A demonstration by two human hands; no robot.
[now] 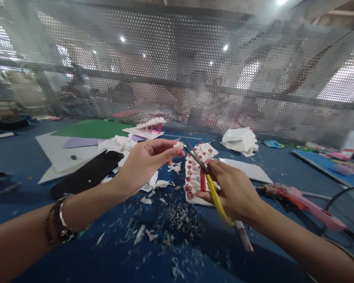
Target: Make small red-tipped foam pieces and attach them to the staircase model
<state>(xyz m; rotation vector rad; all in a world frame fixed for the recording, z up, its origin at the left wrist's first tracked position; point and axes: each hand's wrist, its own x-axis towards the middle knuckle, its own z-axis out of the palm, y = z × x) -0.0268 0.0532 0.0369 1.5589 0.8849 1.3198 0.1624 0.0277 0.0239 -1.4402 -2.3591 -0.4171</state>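
Observation:
Between the thumb and fingers of my left hand (149,161) is pinched a small white scrap of paper (179,145). My right hand (233,188) is closed on yellow-handled scissors (214,192), whose blades point up and left to the scrap; I cannot tell whether they touch it. Under the scissors lies a white piece (191,196) edged with dark red rosettes, partly hidden by my right hand. Torn white paper bits (156,182) and fine shreds (177,218) are strewn over the blue table below my hands.
A pink glue gun (312,208) with a cord lies at the right. Crumpled white tissue (240,141) sits behind my right hand. At left are a black pouch (88,173) and a green sheet (91,129). A small white model on red legs (153,125) stands before a perforated metal screen (165,59).

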